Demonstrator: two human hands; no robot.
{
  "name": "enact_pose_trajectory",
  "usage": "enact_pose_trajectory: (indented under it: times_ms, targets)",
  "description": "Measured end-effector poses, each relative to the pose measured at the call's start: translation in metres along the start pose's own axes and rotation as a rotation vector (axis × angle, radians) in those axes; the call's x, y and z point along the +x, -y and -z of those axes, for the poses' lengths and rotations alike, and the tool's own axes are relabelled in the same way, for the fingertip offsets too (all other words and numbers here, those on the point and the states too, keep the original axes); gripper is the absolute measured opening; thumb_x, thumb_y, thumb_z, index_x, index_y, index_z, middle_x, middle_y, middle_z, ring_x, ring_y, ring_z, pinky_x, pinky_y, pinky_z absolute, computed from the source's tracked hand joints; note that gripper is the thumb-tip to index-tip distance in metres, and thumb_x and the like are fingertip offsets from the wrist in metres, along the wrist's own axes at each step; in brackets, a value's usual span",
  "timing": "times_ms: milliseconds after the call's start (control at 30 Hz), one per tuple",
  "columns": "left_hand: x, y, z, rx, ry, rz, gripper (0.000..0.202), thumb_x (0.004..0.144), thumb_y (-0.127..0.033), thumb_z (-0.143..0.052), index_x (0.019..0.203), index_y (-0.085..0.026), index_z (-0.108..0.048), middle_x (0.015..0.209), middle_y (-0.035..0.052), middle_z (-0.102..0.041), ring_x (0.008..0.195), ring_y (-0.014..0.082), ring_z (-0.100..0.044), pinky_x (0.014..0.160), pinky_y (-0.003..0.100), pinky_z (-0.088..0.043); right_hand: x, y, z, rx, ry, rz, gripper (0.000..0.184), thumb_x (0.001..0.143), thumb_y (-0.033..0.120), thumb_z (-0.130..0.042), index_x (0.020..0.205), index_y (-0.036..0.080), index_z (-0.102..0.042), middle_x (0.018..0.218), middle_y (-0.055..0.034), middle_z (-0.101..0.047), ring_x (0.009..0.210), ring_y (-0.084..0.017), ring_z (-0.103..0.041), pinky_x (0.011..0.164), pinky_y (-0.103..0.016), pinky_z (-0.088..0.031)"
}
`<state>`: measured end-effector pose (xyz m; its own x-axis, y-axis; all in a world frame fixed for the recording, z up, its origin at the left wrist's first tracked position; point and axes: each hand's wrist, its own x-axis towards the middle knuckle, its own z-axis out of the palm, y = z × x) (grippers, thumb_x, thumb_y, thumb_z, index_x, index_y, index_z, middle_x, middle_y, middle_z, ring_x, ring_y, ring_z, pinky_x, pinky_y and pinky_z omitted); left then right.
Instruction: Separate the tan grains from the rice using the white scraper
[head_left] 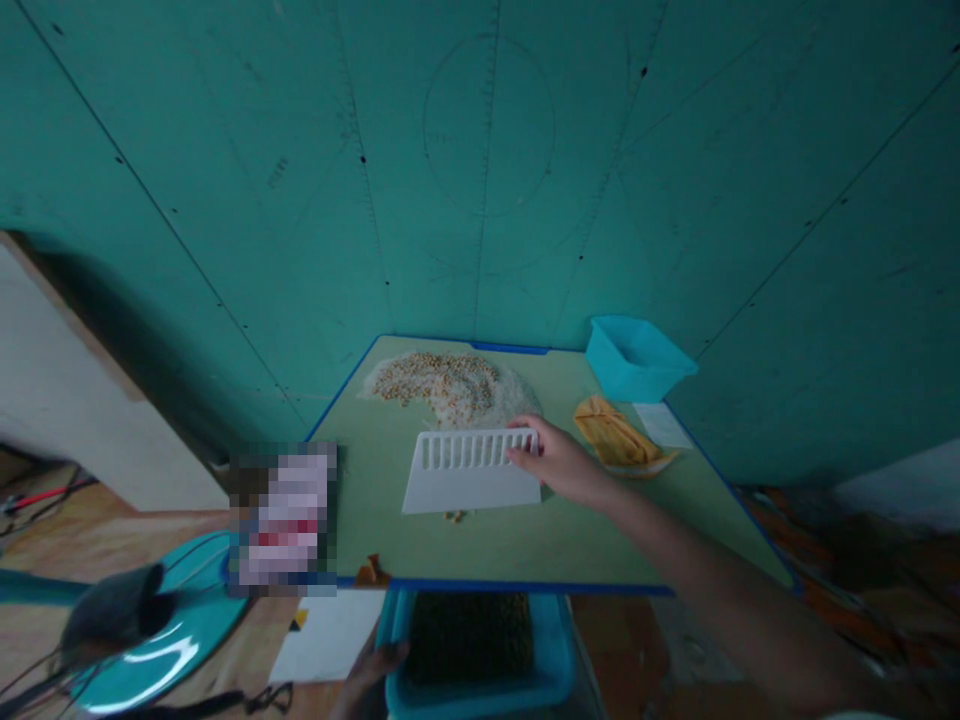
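Observation:
My right hand point(551, 458) is closed on the right end of a white plastic scraper point(472, 490) with a row of slots along its upper part. The scraper is over the green tabletop, just in front of a spread heap of pale grains mixed with yellow-brown kernels point(435, 375). A few loose kernels point(454, 517) lie by its lower edge. Below the table's front edge, my left hand point(369, 672) grips the left rim of a blue plastic bin point(555, 690). Dark, fine-grained contents fill much of that bin.
A turquoise basin point(634, 365) stands at the table's back right, with a crumpled yellow-brown cloth or bag point(616, 435) and a white sheet point(664, 425) nearby. A blurred-out item point(289, 515) lies at the left edge. A green wall point(487, 150) rises behind the table point(600, 550).

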<state>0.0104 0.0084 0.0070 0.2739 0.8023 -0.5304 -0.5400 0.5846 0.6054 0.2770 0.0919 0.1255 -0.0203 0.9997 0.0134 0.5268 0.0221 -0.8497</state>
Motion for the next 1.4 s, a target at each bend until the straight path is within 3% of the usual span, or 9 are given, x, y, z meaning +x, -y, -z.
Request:
enact_pose_trajectory:
  times_ms: [367, 567, 700, 867, 967, 1100, 1200, 1300, 1400]
  targets:
    - [-0.001, -0.004, -0.002, 0.005, -0.063, -0.022, 0.023, 0.059, -0.023, -0.068, 0.081, -0.027, -0.072, 0.085, -0.0048, -0.075, 0.109, 0.029, -0.051, 0.09, 0.034, -0.04, -0.033, 0.012, -0.005, -0.132, -0.016, 0.042, 0.028, 0.079, 0.03, -0.052, 0.105, 0.021, -0.05, 0.065, 0.002, -0.056, 0.057, -0.012, -0.054, 0.049, -0.021, -0.038]
    - [0.003, 0.0, 0.002, 0.063, 0.029, -0.016, 0.02, 0.064, -0.022, -0.064, 0.082, -0.025, -0.073, 0.087, -0.002, -0.075, 0.11, 0.0295, -0.05, 0.089, 0.035, -0.041, -0.078, 0.012, -0.015, -0.228, -0.017, 0.108, 0.033, 0.083, 0.027, -0.045, 0.116, 0.023, -0.045, 0.083, -0.0033, -0.066, 0.071, -0.016, -0.062, 0.061, -0.025, -0.045]
    - [0.002, 0.0, -0.003, 0.052, -0.023, -0.051, 0.023, 0.06, -0.021, -0.066, 0.081, -0.025, -0.073, 0.084, -0.0006, -0.075, 0.107, 0.0306, -0.052, 0.087, 0.035, -0.042, -0.113, 0.005, -0.029, -0.355, -0.057, 0.223, 0.038, 0.08, 0.013, -0.041, 0.116, 0.026, -0.043, 0.098, -0.0057, -0.065, 0.087, -0.02, -0.061, 0.073, -0.033, -0.047]
    - [0.0, -0.004, -0.016, 0.051, -0.032, -0.076, 0.012, 0.049, -0.023, -0.073, 0.061, -0.027, -0.071, 0.066, -0.0018, -0.075, 0.101, 0.0336, -0.057, 0.086, 0.039, -0.044, -0.139, 0.004, -0.036, -0.369, -0.109, 0.285, 0.044, 0.077, 0.008, -0.041, 0.115, 0.029, -0.04, 0.095, -0.0034, -0.066, 0.083, -0.018, -0.062, 0.071, -0.032, -0.049]
    - [0.002, -0.004, -0.019, 0.049, -0.014, -0.065, 0.013, 0.047, -0.023, -0.073, 0.06, -0.026, -0.071, 0.069, 0.0004, -0.075, 0.101, 0.036, -0.056, 0.085, 0.042, -0.044, -0.141, 0.005, -0.032, -0.331, -0.141, 0.247, 0.042, 0.078, 0.01, -0.042, 0.115, 0.031, -0.039, 0.094, -0.0015, -0.066, 0.083, -0.017, -0.062, 0.073, -0.031, -0.048]
    - [0.005, -0.002, -0.02, 0.046, -0.004, -0.019, 0.029, 0.054, -0.018, -0.067, 0.083, -0.021, -0.072, 0.079, 0.003, -0.075, 0.106, 0.0335, -0.053, 0.086, 0.039, -0.043, -0.128, 0.001, -0.02, -0.278, -0.177, 0.188, 0.034, 0.082, 0.018, -0.043, 0.114, 0.028, -0.04, 0.094, -0.003, -0.066, 0.085, -0.017, -0.061, 0.074, -0.03, -0.048]
    - [0.003, -0.003, -0.021, 0.039, -0.013, 0.0, 0.032, 0.058, -0.017, -0.065, 0.089, -0.02, -0.071, 0.08, 0.0036, -0.075, 0.105, 0.0329, -0.054, 0.086, 0.039, -0.043, -0.11, -0.006, -0.005, -0.261, -0.322, 0.109, 0.029, 0.083, 0.024, -0.045, 0.112, 0.024, -0.043, 0.092, -0.0046, -0.066, 0.082, -0.017, -0.062, 0.071, -0.029, -0.048]
    - [0.0, -0.004, -0.021, 0.028, -0.02, -0.02, 0.026, 0.057, -0.016, -0.065, 0.081, -0.022, -0.073, 0.079, 0.0014, -0.076, 0.104, 0.0332, -0.055, 0.085, 0.04, -0.044, -0.093, -0.016, 0.01, -0.302, -0.484, 0.009, 0.031, 0.083, 0.031, -0.046, 0.111, 0.019, -0.045, 0.093, -0.0081, -0.066, 0.075, -0.019, -0.062, 0.065, -0.029, -0.048]
    - [-0.002, -0.004, -0.018, 0.02, -0.02, -0.035, 0.023, 0.059, -0.018, -0.064, 0.079, -0.023, -0.073, 0.079, 0.0002, -0.076, 0.104, 0.033, -0.055, 0.084, 0.04, -0.045, -0.084, -0.026, 0.019, -0.332, -0.553, -0.057, 0.035, 0.081, 0.035, -0.047, 0.111, 0.017, -0.048, 0.093, -0.0097, -0.065, 0.072, -0.019, -0.062, 0.062, -0.029, -0.048]
